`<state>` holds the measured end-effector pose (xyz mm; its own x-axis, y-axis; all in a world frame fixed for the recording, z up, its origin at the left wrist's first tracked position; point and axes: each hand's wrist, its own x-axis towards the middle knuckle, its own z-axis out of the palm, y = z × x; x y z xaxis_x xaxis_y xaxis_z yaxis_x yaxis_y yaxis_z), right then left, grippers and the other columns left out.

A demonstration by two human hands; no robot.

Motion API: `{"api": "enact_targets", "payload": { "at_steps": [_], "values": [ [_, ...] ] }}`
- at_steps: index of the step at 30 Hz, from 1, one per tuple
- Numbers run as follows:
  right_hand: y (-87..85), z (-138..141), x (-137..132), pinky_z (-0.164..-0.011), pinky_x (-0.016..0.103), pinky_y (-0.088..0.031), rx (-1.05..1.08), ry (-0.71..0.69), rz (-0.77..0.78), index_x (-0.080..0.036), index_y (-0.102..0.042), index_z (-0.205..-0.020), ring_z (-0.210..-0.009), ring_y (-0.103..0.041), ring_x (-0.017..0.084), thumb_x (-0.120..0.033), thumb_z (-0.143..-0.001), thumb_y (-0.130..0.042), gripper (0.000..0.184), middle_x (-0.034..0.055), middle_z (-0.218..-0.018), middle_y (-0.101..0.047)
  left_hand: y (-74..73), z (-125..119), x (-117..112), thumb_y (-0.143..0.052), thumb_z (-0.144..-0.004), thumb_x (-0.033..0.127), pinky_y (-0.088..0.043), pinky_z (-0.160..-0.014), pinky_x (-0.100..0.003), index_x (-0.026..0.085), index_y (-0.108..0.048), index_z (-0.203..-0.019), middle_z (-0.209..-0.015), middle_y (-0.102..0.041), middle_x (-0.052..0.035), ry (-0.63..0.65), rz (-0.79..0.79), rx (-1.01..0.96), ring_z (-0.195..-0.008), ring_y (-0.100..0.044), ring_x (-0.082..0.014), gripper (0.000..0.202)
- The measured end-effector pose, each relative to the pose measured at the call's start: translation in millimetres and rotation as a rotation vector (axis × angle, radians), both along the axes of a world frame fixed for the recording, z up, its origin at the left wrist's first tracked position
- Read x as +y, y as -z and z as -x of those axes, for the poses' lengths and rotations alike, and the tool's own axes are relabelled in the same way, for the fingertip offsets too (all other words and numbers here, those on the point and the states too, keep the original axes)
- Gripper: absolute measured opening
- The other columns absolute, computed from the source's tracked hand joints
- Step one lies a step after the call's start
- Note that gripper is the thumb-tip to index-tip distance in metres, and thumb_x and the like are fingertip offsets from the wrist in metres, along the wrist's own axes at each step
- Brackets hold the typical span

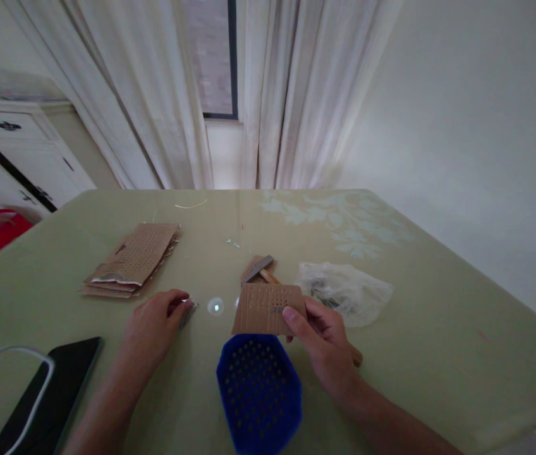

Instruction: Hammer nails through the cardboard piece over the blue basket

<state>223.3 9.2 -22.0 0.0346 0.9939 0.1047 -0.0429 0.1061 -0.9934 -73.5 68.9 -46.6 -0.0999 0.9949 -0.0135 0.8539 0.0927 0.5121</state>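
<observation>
My right hand [323, 338] grips a brown perforated card [268, 308] by its right edge, thumb pressed on its face, holding it just above a blue perforated basket [259, 392]. My left hand [154, 325] rests on the table to the left, its fingers pinched on a small dark metallic piece [187, 312]. A hammer [261, 270] with a wooden handle lies on the table behind the card, partly hidden by it.
A stack of brown perforated cards [133, 259] lies at the left. A clear plastic bag [344, 291] with dark small parts sits right of the card. A black phone [52, 395] with a white cable lies at the near left. The green table [438, 328] ends at right.
</observation>
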Motion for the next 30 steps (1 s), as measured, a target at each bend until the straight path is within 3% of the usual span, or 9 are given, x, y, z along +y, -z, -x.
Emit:
{"api": "enact_targets", "payload": {
  "at_steps": [2, 4, 7, 10, 12, 17, 23, 30],
  "values": [
    [-0.7, -1, 1, -0.053, 0.023, -0.055, 0.035, -0.039, 0.019, -0.018, -0.083, -0.090, -0.059, -0.059, 0.014, -0.052, -0.094, -0.078, 0.034, 0.0021, -0.072, -0.070, -3.6, -4, -6, -0.061, -0.093, 0.048, -0.058, -0.078, -0.039, 0.021, -0.081, -0.101, -0.096, -0.086, -0.0101, -0.039, -0.111, -0.006, -0.085, -0.080, -0.0303, 0.035],
    [-0.1, -2, 1, -0.054, 0.023, -0.056, 0.084, -0.084, 0.017, -0.018, -0.083, -0.091, -0.060, -0.060, 0.014, -0.051, -0.093, -0.079, 0.033, 0.0021, -0.073, -0.070, -10.4, -12, -14, -0.062, -0.097, 0.048, -0.059, -0.079, -0.038, 0.021, -0.080, -0.105, -0.100, -0.084, -0.0090, -0.012, -0.318, -0.065, -0.085, -0.078, -0.0278, 0.034],
    [1.9, -2, -1, -0.054, 0.021, -0.056, 0.183, -0.166, 0.006, -0.018, -0.082, -0.095, -0.061, -0.061, 0.013, -0.048, -0.092, -0.083, 0.030, 0.0014, -0.075, -0.071, -20.9, -30, -31, -0.063, -0.104, 0.039, -0.060, -0.089, -0.035, 0.023, -0.079, -0.115, -0.112, -0.080, -0.0085, 0.259, -0.562, -0.236, -0.099, -0.075, -0.0248, 0.025],
    [2.4, -2, -5, -0.055, 0.019, -0.056, 0.269, -0.241, 0.028, -0.020, -0.081, -0.099, -0.063, -0.062, 0.012, -0.045, -0.091, -0.085, 0.027, 0.0011, -0.079, -0.071, -24.4, -52, -48, -0.061, -0.106, 0.026, -0.060, -0.088, -0.032, 0.025, -0.078, -0.120, -0.116, -0.079, -0.0099, 0.582, -0.601, -0.333, -0.105, -0.073, -0.0230, 0.022],
    [1.6, -1, -8, -0.057, 0.019, -0.057, 0.294, -0.285, 0.030, -0.020, -0.080, -0.100, -0.064, -0.063, 0.012, -0.043, -0.091, -0.086, 0.025, 0.0008, -0.079, -0.071, -22.6, -64, -55, -0.060, -0.107, 0.025, -0.061, -0.083, -0.031, 0.025, -0.079, -0.112, -0.108, -0.079, -0.0094, 0.677, -0.612, -0.402, -0.099, -0.071, -0.0223, 0.019],
    [2.2, -1, -13, -0.056, 0.016, -0.054, 0.330, -0.388, 0.029, -0.021, -0.080, -0.103, -0.061, -0.059, 0.009, -0.037, -0.093, -0.085, 0.020, -0.0009, -0.077, -0.067, -18.2, -75, -62, -0.061, -0.108, 0.029, -0.058, -0.073, -0.029, 0.022, -0.073, -0.096, -0.099, -0.076, -0.0071, 0.712, -0.634, -0.493, -0.087, -0.067, -0.0201, 0.019],
    [6.6, -3, -17, -0.055, 0.015, -0.054, 0.355, -0.443, 0.063, -0.019, -0.079, -0.105, -0.059, -0.057, 0.007, -0.036, -0.094, -0.084, 0.021, -0.0008, -0.079, -0.066, -17.7, -74, -62, -0.059, -0.109, 0.031, -0.059, -0.074, -0.031, 0.024, -0.072, -0.102, -0.093, -0.076, -0.0060, 0.706, -0.670, -0.499, -0.086, -0.067, -0.0215, 0.017],
    [6.3, -2, -17, -0.056, 0.013, -0.053, 0.381, -0.476, 0.054, -0.020, -0.080, -0.105, -0.060, -0.057, 0.006, -0.033, -0.095, -0.084, 0.016, -0.0012, -0.080, -0.067, -15.4, -72, -66, -0.064, -0.108, 0.028, -0.059, -0.076, -0.031, 0.022, -0.075, -0.108, -0.101, -0.079, -0.0068, 0.706, -0.750, -0.473, -0.090, -0.067, -0.0207, 0.012]
  ]
}}
